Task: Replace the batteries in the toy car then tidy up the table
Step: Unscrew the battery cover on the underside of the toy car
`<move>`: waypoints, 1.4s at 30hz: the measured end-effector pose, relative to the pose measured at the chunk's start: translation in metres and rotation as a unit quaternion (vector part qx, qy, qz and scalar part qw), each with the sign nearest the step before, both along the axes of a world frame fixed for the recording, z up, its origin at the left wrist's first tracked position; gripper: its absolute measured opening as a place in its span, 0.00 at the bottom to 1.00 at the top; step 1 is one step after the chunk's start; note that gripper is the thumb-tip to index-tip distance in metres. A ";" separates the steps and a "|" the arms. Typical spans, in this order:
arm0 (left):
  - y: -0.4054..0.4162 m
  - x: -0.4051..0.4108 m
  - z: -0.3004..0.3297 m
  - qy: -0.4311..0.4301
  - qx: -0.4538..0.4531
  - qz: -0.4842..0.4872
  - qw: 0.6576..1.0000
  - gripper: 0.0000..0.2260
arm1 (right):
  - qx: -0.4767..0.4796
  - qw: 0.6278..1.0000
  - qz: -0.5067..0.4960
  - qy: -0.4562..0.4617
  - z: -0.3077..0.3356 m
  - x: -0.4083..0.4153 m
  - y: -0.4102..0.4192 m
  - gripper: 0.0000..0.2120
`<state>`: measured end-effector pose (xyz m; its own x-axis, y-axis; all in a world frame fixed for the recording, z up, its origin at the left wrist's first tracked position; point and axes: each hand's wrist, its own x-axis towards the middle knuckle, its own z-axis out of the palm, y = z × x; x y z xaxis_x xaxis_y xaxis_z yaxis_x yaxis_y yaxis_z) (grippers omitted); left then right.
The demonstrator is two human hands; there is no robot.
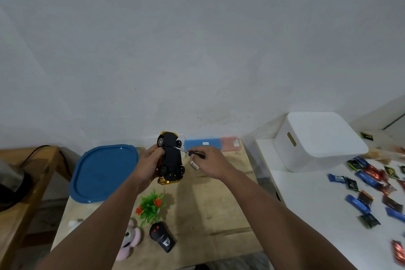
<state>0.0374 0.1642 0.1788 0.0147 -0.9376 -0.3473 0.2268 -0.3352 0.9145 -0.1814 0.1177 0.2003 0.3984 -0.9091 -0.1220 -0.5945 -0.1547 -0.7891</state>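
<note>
My left hand [147,165] grips a toy car [171,158] above the wooden table [219,204], with its black underside and wheels facing me and its gold body showing at both ends. My right hand [211,163] pinches a small black-handled screwdriver [190,152]. The tool's metal tip touches the car's underside near the upper right wheel. A small white object [194,165], possibly a battery, lies on the table just below the screwdriver.
A blue lid [103,173] lies at the table's left. Blue and pink boxes [211,144] sit by the wall. A plastic plant [151,206], black remote [162,236] and pink plush toy [130,240] stand near me. To the right, a white bin [317,140] and several snack packets [372,193].
</note>
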 end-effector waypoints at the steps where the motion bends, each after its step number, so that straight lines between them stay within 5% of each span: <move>1: 0.000 -0.001 0.001 0.000 0.001 0.001 1.000 0.19 | -0.001 1.000 -0.001 0.001 0.000 0.000 0.000 0.12; 23: 0.008 -0.014 0.004 -0.082 -0.004 -0.005 0.997 0.12 | -0.029 0.997 0.018 0.064 0.010 -0.011 0.003 0.14; 32: 0.008 -0.013 -0.001 -0.201 -0.062 -0.045 0.977 0.22 | 0.234 0.970 -0.039 0.051 0.057 -0.014 -0.016 0.10; 39: 0.006 -0.022 0.009 -0.191 -0.065 -0.050 0.978 0.17 | 0.210 0.970 -0.067 0.103 0.067 -0.006 -0.020 0.19; 42: 0.006 -0.021 0.013 -0.180 -0.060 -0.047 0.981 0.15 | 0.215 0.968 -0.051 0.115 0.071 -0.004 -0.019 0.14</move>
<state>0.0167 0.1705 0.1913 0.0267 -0.9746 -0.2222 -0.1451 -0.2237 0.9638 -0.1853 0.0984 0.2712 0.2260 -0.7877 -0.5731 -0.7572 0.2280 -0.6120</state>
